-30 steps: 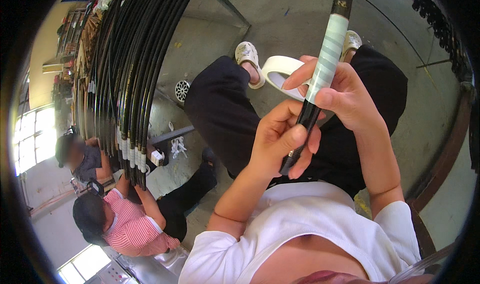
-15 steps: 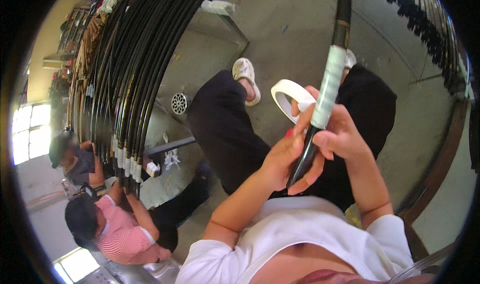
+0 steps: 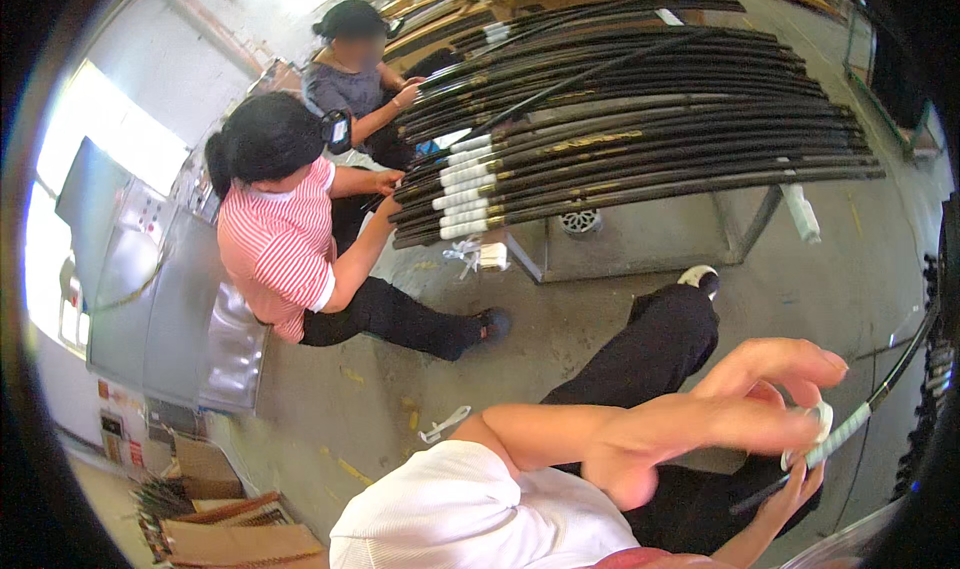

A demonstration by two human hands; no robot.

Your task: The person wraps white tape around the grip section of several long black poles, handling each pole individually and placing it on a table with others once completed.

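At the lower right, a slim black rod [image 3: 883,397] with a pale spiral-wrapped section [image 3: 847,433] runs up toward the right rim. My right hand [image 3: 785,504], partly cut off by my body and left arm, has its fingers around the rod below the wrap. In front of it my left hand [image 3: 715,414] stretches out over my lap, thumb apart and fingers extended. A white, ring-like edge of tape [image 3: 823,422] shows against its index fingertip; most of it is hidden, and I cannot tell whether the fingers bear it.
Many black rods [image 3: 650,119] with white-wrapped ends lie on a metal stand [image 3: 765,224]. A person in a striped shirt [image 3: 275,239] and another in grey [image 3: 345,84] handle their ends. Flat cardboard [image 3: 240,544] lies lower left; more dark rods [image 3: 925,369] stand at the right rim.
My view has swung left, shifting my hands and rod to the lower right. My left hand has moved off the rod's lower end and stretched out; the tape roll is now mostly hidden.
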